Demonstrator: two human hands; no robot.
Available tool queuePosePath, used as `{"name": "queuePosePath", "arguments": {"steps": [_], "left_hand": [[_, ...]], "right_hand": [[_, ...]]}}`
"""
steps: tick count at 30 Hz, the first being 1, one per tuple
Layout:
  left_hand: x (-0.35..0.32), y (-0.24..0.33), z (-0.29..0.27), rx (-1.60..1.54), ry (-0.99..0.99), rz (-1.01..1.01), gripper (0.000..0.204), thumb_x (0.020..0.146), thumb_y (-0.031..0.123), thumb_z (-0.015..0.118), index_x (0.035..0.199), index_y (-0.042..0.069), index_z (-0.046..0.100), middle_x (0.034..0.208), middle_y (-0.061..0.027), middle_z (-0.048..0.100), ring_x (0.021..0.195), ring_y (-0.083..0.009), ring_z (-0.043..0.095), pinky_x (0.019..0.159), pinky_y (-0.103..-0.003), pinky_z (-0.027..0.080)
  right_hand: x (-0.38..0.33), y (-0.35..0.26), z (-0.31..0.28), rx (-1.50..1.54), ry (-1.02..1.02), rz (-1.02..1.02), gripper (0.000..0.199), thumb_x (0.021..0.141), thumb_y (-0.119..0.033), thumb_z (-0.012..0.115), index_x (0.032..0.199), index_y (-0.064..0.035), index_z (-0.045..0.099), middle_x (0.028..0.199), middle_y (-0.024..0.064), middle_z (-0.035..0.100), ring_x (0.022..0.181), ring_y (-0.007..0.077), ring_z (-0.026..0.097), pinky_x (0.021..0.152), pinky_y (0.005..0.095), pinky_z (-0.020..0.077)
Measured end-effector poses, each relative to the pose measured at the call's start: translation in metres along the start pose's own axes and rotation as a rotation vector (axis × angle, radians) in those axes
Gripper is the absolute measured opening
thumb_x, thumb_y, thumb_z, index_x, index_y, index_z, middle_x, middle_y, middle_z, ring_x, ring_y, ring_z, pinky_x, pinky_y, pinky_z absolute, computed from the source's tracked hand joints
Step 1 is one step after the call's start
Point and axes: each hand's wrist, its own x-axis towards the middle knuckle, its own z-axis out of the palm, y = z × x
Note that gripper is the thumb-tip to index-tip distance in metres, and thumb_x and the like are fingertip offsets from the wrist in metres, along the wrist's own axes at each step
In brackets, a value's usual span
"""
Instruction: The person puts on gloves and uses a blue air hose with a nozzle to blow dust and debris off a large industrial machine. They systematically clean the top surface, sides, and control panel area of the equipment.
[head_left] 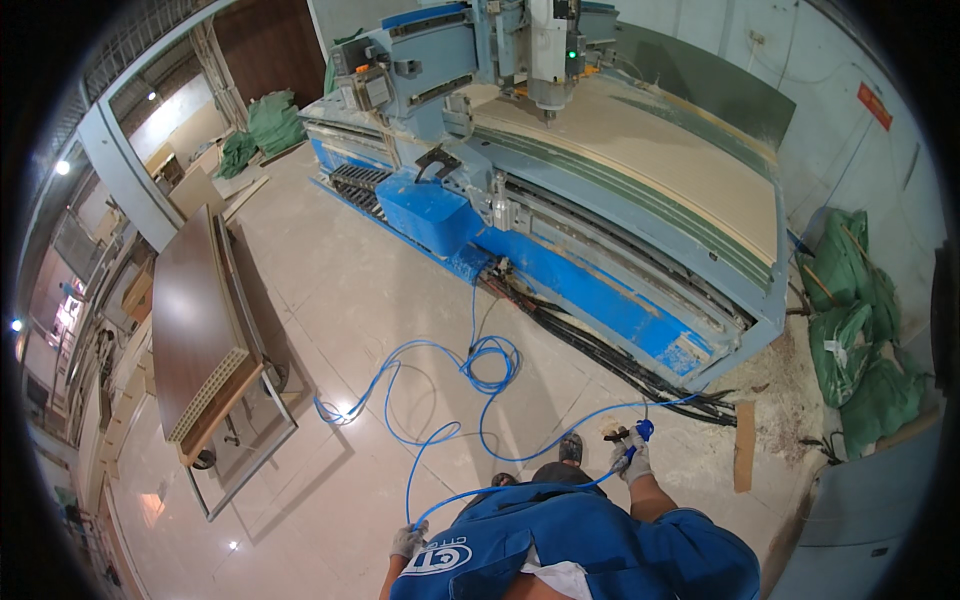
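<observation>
My right hand (633,460), in a grey glove, grips a blue air blow gun (637,434) held low toward the floor near the machine's front corner. A thin blue air hose (487,362) runs from the gun across the tiled floor in loose loops. My left hand (407,541), also gloved, holds the hose where it bends near my hip. I wear a blue work jacket (590,545). My foot (570,449) shows just left of the gun.
A large blue routing machine (600,180) with a pale board on its bed fills the upper middle. Black cables (600,350) and sawdust lie along its base. A cart with brown panels (205,330) stands left. Green sacks (855,330) and a wooden offcut (744,445) sit right.
</observation>
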Motion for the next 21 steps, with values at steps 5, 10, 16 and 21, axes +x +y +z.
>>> {"name": "queuePosePath", "arguments": {"steps": [5,10,16,21], "left_hand": [[0.001,0.005,-0.004,0.008,-0.045,0.026,0.053,0.084,0.053,0.060,0.098,0.003,0.067,0.074,-0.0123,0.067,0.069,-0.0215,0.064,0.063,-0.034,0.048],[0.010,0.000,-0.002,-0.009,-0.058,0.034,0.053,0.084,0.053,0.060,0.099,0.003,0.067,0.075,-0.0121,0.066,0.069,-0.0216,0.064,0.064,-0.034,0.048],[0.021,-0.007,0.000,-0.032,-0.098,0.055,0.052,0.083,0.053,0.060,0.098,0.004,0.068,0.075,-0.0124,0.066,0.070,-0.0224,0.064,0.064,-0.034,0.048],[0.038,-0.020,0.003,-0.043,-0.084,0.042,0.052,0.082,0.055,0.060,0.095,0.005,0.069,0.073,-0.0122,0.066,0.069,-0.0224,0.064,0.064,-0.034,0.048]], "right_hand": [[0.000,-0.005,0.020,0.007,-0.040,-0.193,0.034,0.088,-0.048,0.054,0.089,-0.0160,0.065,0.075,0.0034,0.064,0.040,0.0099,0.038,0.037,0.0247,0.0307],[0.011,-0.004,0.018,0.072,-0.022,-0.158,0.033,0.088,-0.048,0.054,0.091,-0.0166,0.064,0.074,0.0029,0.063,0.039,0.0104,0.037,0.038,0.0250,0.0310],[0.015,0.000,0.006,0.093,-0.002,-0.122,0.031,0.090,-0.047,0.052,0.092,-0.0172,0.061,0.090,0.0085,0.067,0.040,0.0100,0.034,0.037,0.0245,0.0294],[0.023,0.000,0.001,0.029,0.026,-0.138,0.032,0.089,-0.049,0.052,0.089,-0.0185,0.060,0.086,0.0067,0.065,0.038,0.0096,0.033,0.035,0.0246,0.0278]]}}
